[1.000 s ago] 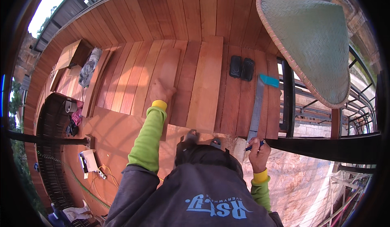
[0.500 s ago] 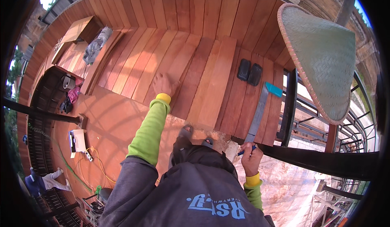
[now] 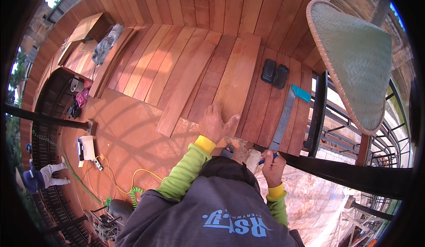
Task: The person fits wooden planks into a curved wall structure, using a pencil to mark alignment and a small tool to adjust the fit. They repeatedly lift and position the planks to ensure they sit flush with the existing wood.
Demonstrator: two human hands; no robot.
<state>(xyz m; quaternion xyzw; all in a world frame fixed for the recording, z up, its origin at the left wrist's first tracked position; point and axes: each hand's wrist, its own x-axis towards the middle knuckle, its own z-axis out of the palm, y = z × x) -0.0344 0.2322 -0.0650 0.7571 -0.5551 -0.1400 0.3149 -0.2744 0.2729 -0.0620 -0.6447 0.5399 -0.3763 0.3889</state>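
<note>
Over the near end of a light brown wooden plank [image 3: 239, 81], my left hand [image 3: 214, 124] lies with fingers stretched and the thumb spread, gripping nothing. Left of it, a loose plank [image 3: 188, 92] sits askew, its near end jutting past its neighbours. My right hand [image 3: 273, 169] is closed round a blue pen-like marking tool [image 3: 268, 158], just by the near end of a steel try square's blade [image 3: 282, 123]. The square's teal handle [image 3: 301, 93] lies at the far end, on the darker boards. Whether my right fingers also touch the blade cannot be made out.
Two black cases [image 3: 274, 73] rest on the boards left of the square. A woven conical hat [image 3: 354, 65] blocks the far right. Dark metal beams [image 3: 345, 171] run at the right. An open box [image 3: 86, 149] and yellow cord [image 3: 117, 187] lie on the floor; a person [image 3: 42, 176] is far left.
My left hand has shifted right and nearer, off the loose plank and onto the lighter one. The loose plank has slid toward me and skewed. My right hand stays by the blade.
</note>
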